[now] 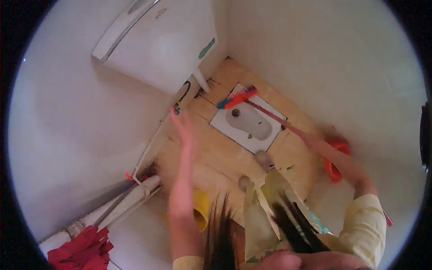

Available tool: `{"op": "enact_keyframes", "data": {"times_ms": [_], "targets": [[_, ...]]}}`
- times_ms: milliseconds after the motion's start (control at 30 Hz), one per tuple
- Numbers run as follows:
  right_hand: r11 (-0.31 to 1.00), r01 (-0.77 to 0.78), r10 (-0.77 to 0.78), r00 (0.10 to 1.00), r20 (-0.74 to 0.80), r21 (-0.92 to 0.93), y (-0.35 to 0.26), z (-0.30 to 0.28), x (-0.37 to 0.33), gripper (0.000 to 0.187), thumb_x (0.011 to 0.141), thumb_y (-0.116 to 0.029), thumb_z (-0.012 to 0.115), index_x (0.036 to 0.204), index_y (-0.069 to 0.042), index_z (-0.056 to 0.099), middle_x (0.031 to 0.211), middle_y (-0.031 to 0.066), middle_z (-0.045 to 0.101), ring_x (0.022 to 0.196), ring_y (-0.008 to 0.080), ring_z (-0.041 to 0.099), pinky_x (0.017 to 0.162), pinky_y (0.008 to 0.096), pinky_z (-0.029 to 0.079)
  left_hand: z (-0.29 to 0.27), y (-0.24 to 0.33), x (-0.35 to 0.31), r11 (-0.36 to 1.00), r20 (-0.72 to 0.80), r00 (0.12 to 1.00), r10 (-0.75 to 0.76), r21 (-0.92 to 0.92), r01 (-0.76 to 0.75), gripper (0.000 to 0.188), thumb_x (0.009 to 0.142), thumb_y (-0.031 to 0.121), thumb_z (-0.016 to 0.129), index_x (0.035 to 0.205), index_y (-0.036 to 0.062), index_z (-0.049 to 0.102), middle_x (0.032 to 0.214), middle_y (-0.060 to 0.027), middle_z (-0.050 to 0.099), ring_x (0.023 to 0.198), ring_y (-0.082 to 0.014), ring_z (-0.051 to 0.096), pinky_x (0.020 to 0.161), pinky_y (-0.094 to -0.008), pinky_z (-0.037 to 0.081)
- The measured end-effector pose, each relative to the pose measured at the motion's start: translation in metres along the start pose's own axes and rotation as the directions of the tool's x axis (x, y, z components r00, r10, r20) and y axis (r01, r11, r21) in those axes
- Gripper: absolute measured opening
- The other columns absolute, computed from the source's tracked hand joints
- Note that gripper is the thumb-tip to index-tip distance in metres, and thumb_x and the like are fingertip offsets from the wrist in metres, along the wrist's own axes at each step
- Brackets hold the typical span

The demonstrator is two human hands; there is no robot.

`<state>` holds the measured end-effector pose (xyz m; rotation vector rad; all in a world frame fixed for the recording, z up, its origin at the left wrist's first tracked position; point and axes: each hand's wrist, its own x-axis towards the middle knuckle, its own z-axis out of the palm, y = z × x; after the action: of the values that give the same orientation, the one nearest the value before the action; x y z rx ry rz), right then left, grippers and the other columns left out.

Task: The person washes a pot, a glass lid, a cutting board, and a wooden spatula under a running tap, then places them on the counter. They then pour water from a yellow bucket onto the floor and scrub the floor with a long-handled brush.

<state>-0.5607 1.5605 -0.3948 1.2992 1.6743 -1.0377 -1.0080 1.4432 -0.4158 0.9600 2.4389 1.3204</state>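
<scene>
My right hand (310, 141) is closed round the long handle of a broom (270, 113). The broom's red head with dark teal bristles (240, 97) is over the far edge of a white squat toilet (249, 121) set in the floor. Motion slightly blurs the broom head. Behind my right hand, the handle's red end shows past my sleeve. My left hand (183, 126) is held out by the left wall with its fingers stretched and nothing in them. Its fingertips appear close to a small valve (176, 108) on a thin pipe; whether they touch it I cannot tell.
A white box-shaped fixture (157, 49) juts from the left wall. Pipes (150, 153) run below it, with a red cloth (83, 249) at the lower left. A yellow bucket (201, 209) is beside my left forearm, a red container (333, 168) under my right. Leaf bits (290, 168) lie on the tiles.
</scene>
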Motion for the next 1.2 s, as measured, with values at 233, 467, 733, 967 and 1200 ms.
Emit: {"op": "enact_keyframes", "data": {"times_ms": [233,467,733,967,1200], "targets": [[0.969,0.22,-0.242,0.931,-0.273,-0.11,-0.068,-0.094,0.161,0.05,0.088,-0.013,0.036,0.135,-0.022,0.021,0.111,0.0179,0.051,0.094,0.0287,0.052,0.071,0.0378,0.046,-0.006,0.012,-0.017,0.99,-0.075,0.996,-0.057,-0.132,0.047,0.055,0.084,0.021,0.053,0.128,-0.0026,0.029,0.129,-0.0199,0.035,0.117,-0.0312,0.035,0.097,-0.0382,0.028],[0.872,0.386,-0.462,0.853,-0.244,-0.302,-0.06,-0.066,0.135,0.048,0.088,-0.014,0.038,0.133,-0.019,0.024,0.105,0.016,0.053,0.086,0.0263,0.053,0.067,0.037,0.046,-0.236,-0.132,-0.37,0.309,-0.695,0.708,-0.124,0.651,0.694,0.059,0.087,0.03,0.046,0.128,-0.0064,0.026,0.132,-0.0235,0.03,0.12,-0.0391,0.031,0.099,-0.0454,0.025],[0.788,0.485,-0.565,0.814,-0.135,-0.379,-0.062,-0.027,0.096,0.045,0.087,-0.016,0.04,0.131,-0.016,0.029,0.097,0.0139,0.055,0.077,0.0235,0.055,0.062,0.036,0.046,-0.568,-0.029,-0.494,-0.396,-0.753,0.642,0.145,0.55,0.735,0.059,0.087,0.041,0.042,0.132,0.0054,0.028,0.126,-0.022,0.039,0.114,-0.0396,0.037,0.094,-0.0462,0.032],[0.759,0.537,-0.613,0.78,-0.127,-0.367,-0.069,0.01,0.07,0.044,0.087,-0.017,0.043,0.129,-0.013,0.032,0.091,0.012,0.057,0.069,0.0211,0.056,0.057,0.0352,0.046,-0.63,-0.048,-0.496,-0.154,-0.461,0.754,-0.467,0.883,0.444,0.022,0.085,0.023,0.049,0.095,0.0044,0.055,0.082,-0.0162,0.059,0.078,-0.033,0.055,0.07,-0.0441,0.043],[0.977,0.211,-0.208,0.975,0.074,-0.038,-0.085,0.038,0.0,0.036,0.085,-0.019,0.048,0.118,-0.007,0.043,0.082,0.0081,0.056,0.062,0.0172,0.054,0.053,0.0328,0.045,-0.664,-0.068,-0.476,-0.033,-0.623,0.689,-0.37,0.75,0.661,0.039,0.09,0.036,0.033,0.092,0.005,0.057,0.077,-0.017,0.061,0.069,-0.0358,0.058,0.058,-0.0452,0.044]]}}
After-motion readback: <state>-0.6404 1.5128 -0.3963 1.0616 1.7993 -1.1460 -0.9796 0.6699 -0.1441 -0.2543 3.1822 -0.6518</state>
